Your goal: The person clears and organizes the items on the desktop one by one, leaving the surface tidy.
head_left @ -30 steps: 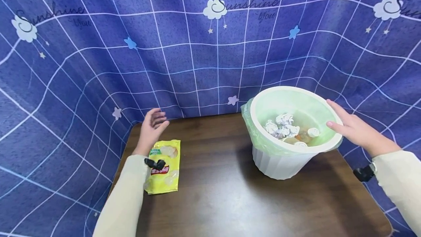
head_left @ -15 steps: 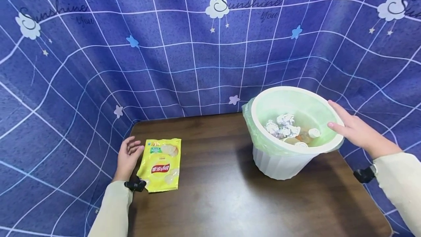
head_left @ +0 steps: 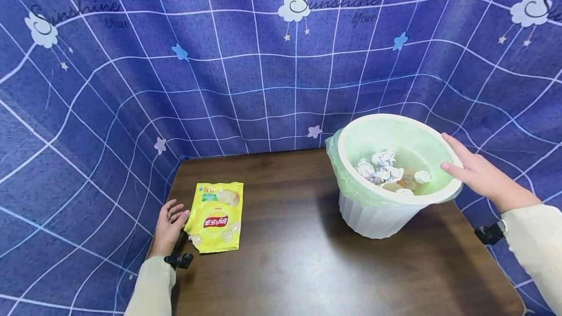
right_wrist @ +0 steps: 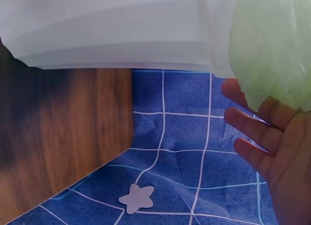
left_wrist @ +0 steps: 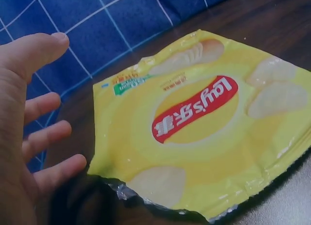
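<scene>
A yellow Lay's chip bag (head_left: 216, 219) lies flat on the dark wooden table, its torn edge showing silver in the left wrist view. My left hand (head_left: 169, 226) is just left of the bag, fingers loosely bent and apart, holding nothing; the fingertips come close to the bag's edge (left_wrist: 92, 132). To the right stands a white trash bin (head_left: 371, 218) with a light green liner (head_left: 340, 169) folded over its rim. My right hand (head_left: 476, 172) grips the bin's right rim, thumb over the top, while other fingers (right_wrist: 255, 130) extend outside below the liner.
Crumpled white paper (head_left: 383, 167) and a bottle with a white cap (head_left: 421, 177) are inside the bin. A blue checked curtain (head_left: 263, 62) hangs behind and at both sides of the wooden table (head_left: 281, 257). The table's right edge runs just past the bin.
My left hand has moved left and down, off from above the chip bag to beside its left edge. My right hand stays on the bin's rim.
</scene>
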Action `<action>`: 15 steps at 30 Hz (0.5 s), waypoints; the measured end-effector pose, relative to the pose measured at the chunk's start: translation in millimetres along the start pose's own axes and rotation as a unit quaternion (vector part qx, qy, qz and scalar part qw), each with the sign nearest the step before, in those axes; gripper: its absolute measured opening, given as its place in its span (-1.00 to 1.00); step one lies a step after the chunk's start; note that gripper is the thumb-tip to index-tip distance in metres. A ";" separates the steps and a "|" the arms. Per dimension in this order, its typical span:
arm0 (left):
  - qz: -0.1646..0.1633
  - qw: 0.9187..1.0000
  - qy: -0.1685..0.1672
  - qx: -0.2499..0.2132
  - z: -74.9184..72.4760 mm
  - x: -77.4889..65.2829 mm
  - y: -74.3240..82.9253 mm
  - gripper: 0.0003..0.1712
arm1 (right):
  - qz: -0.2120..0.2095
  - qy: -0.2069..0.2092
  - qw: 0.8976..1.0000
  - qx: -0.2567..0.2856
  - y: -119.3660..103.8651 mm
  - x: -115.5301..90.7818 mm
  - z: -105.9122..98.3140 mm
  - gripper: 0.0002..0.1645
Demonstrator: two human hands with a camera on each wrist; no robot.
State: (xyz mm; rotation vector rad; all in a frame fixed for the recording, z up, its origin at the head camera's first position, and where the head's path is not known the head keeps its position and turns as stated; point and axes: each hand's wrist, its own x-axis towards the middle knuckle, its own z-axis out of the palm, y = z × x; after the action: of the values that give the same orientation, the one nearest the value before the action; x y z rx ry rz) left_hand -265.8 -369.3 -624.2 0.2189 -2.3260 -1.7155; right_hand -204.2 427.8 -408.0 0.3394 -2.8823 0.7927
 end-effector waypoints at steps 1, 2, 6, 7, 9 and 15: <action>-0.008 1.000 -0.001 0.006 0.1 0.0 -0.6 -0.20 | -0.001 0.000 1.000 0.000 0.1 -0.4 -0.3 -0.06; -0.014 1.000 -0.003 0.012 0.2 -0.2 -1.2 -0.19 | -0.001 0.001 1.000 -0.002 0.3 -0.6 -0.5 -0.07; -0.029 0.999 0.002 0.032 0.3 -2.2 -3.6 -0.19 | -0.005 0.001 1.000 -0.004 1.4 -1.5 -0.8 -0.06; -0.031 0.999 0.009 0.036 -0.1 -2.7 -5.3 -0.19 | -0.006 0.001 1.000 -0.005 1.5 -1.4 -0.5 -0.06; -0.042 0.998 0.024 0.044 -1.6 -4.2 -8.8 -0.19 | -0.006 0.000 1.000 -0.007 2.0 -0.8 0.0 -0.06; -0.095 0.993 0.015 0.066 -5.1 -4.2 -14.3 -0.08 | -0.005 0.001 1.000 -0.010 2.9 -0.7 0.2 -0.05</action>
State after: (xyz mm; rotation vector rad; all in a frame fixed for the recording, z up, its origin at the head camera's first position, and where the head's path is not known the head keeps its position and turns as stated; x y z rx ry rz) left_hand -260.7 -377.1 -636.9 0.5032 -2.4683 -1.6268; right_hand -204.3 430.3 -409.8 0.3504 -2.8819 0.7628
